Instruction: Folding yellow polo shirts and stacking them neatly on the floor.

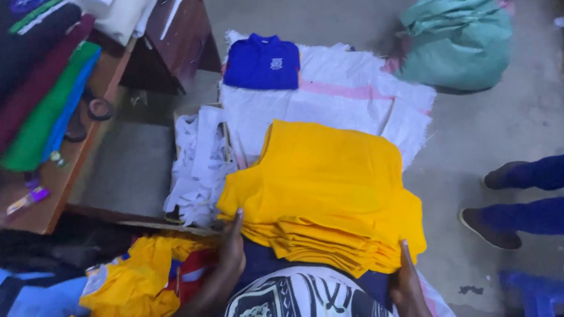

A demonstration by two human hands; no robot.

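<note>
Yellow folded garments (322, 192) sit stacked on a white sack (351, 98) on the floor. Left hand (231, 251) presses flat, fingers together, against the stack's near left edge. Right hand (405, 280) touches the near right corner; its fingers look loosely extended, though dim light obscures them. A blue shirt (261, 62) lies well beyond.

One yellow stack (322, 192), one blue shirt (262, 61), two hands.
</note>
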